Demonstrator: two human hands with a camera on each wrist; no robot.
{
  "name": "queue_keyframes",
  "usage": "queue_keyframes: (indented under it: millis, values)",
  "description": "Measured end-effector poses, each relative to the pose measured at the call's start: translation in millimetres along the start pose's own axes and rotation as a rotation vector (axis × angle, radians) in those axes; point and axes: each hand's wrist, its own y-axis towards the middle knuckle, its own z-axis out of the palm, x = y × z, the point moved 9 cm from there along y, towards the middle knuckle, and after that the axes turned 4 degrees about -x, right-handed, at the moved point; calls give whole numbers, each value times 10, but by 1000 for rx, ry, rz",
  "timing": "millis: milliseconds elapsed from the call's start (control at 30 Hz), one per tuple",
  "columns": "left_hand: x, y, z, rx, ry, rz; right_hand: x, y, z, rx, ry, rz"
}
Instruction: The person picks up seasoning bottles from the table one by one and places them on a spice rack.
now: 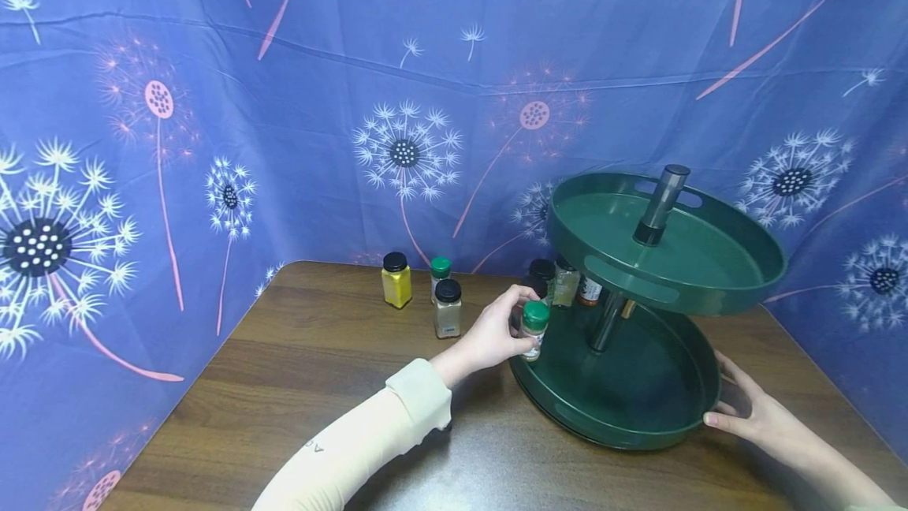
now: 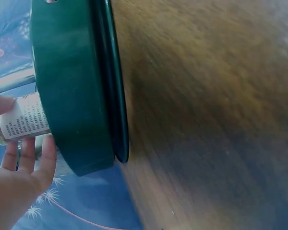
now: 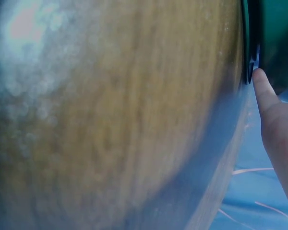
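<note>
My left hand [image 1: 494,331] grips a small spice jar [image 1: 534,330] with a green cap, thumb on one side and fingers on the other. It is at the left rim of a green two-tier turntable tray [image 1: 624,416]. In the left wrist view, the printed label of the jar [image 2: 24,120] shows, while its base is hidden behind the tray wall. At the lower tier's right side, my right hand [image 1: 759,416] touches the outer wall with thumb and fingers spread. In the right wrist view, the thumb [image 3: 265,91] lies straight against the tray's lower edge.
Several jars stand at the lower tier's back left, among them a black-capped jar [image 1: 565,284], partly hidden. Left on the wooden table [image 1: 284,385] are a yellow jar [image 1: 396,282], a green-capped jar [image 1: 440,268] and a beige jar [image 1: 448,314]. The upper tier [image 1: 709,259] overhangs the lower one.
</note>
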Motion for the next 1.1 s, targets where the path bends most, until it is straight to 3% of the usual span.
queue_keyframes:
  millis: [533, 800, 1100]
  values:
    - [5, -79, 119, 30, 139, 66, 38, 4, 14, 11, 18, -3]
    - [39, -76, 139, 22, 156, 87, 48, 5, 12, 10, 15, 2]
    - [43, -83, 133, 28, 144, 65, 22, 1, 18, 22, 13, 29]
